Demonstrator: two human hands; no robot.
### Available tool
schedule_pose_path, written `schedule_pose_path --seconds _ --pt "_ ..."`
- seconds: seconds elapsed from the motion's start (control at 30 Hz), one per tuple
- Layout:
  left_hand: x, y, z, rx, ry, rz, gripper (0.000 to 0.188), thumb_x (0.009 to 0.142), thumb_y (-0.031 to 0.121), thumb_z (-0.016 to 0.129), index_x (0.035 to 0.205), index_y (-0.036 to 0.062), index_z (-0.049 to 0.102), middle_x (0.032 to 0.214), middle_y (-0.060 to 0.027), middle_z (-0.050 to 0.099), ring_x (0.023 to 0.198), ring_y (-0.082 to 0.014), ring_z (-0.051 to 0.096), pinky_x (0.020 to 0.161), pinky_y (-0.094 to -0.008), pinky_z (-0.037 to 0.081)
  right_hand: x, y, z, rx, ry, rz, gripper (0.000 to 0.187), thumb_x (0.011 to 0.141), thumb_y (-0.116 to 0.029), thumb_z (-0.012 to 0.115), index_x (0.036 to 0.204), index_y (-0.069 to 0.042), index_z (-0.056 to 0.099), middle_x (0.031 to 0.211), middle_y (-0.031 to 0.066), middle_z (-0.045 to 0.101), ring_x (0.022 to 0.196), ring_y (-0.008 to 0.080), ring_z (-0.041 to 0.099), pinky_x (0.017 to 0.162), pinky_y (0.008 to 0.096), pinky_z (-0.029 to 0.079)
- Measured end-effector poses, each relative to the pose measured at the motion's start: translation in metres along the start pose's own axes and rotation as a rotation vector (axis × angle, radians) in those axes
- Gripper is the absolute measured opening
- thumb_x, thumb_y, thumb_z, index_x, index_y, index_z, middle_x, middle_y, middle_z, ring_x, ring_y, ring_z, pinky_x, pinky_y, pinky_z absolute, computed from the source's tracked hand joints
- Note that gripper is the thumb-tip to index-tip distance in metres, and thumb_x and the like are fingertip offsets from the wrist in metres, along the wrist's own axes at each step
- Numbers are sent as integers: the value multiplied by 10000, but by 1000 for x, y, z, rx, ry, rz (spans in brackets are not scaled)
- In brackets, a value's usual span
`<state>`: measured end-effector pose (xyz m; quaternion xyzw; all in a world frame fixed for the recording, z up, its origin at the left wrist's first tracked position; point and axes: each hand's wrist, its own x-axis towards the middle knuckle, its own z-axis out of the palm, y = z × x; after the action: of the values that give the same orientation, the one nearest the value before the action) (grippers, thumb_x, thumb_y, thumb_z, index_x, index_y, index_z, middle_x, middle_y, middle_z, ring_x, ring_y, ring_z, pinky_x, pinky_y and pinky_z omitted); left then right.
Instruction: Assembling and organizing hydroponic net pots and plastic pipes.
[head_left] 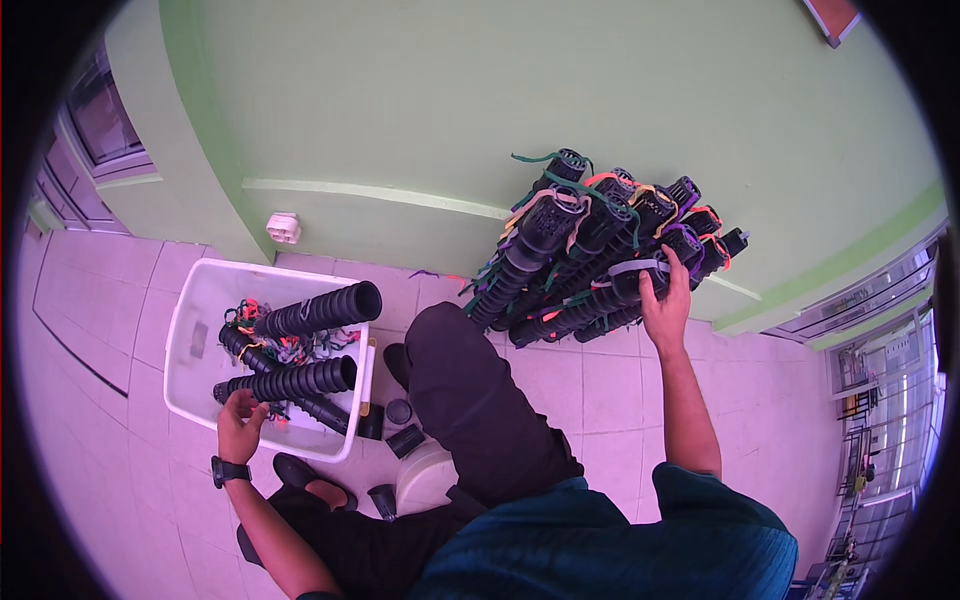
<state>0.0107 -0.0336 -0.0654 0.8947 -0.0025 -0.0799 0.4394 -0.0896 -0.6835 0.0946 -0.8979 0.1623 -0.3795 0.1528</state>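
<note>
My left hand (240, 426), with a dark watch on its wrist, reaches into a white plastic bin (190, 290). Its curled fingers are at the left end of a stack of nested black plastic pots (300, 378) lying there. Another such stack (325, 308) lies above it, and a third lies slantwise beneath. On the right, several stacks of slotted black pots (545, 225), tied with coloured strips, lean against the wall. My right hand (668, 308) is closed around the upper part of a front right stack (630, 288) with a pale grey strip.
Tangled coloured strips (300, 348) lie in the bin. Loose black pots (405, 440) and a round whitish object (428, 478) are on the tiled floor between my legs. A green wall (400, 120) with a white socket box (284, 227) rises behind the bin and stacks.
</note>
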Motion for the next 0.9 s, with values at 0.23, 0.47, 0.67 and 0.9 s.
schedule_pose_path --seconds 0.23,0.47,0.67,0.9 --pt "-4 10 -4 -6 57 19 368 825 116 732 1135 -33 600 905 -142 681 789 -207 669 716 -332 533 5 13 -41 194 -76 95 517 861 -190 728 1317 -12 561 1097 173 673 993 235 653 901 357 492" --pt "-16 -2 -12 10 62 4 388 834 146 741 1140 -42 595 930 -141 683 796 -205 672 730 -337 539 -14 16 -40 57 -250 206 553 874 -252 721 1354 -55 529 1183 183 636 1087 274 619 956 366 462" --pt "-19 4 -19 21 126 18 424 838 234 752 1132 -37 610 940 -143 697 849 -236 681 774 -349 537 -1 6 -43 -198 -178 -72 603 883 -261 714 1389 -29 484 1357 210 481 1259 359 479 1068 431 362" --pt "-48 3 -43 43 184 -71 416 839 247 746 1132 -20 618 944 -141 698 841 -231 671 765 -350 536 -37 -167 29 146 -317 -381 331 867 -90 683 1175 2 604 1168 158 607 1077 287 580 941 396 445"
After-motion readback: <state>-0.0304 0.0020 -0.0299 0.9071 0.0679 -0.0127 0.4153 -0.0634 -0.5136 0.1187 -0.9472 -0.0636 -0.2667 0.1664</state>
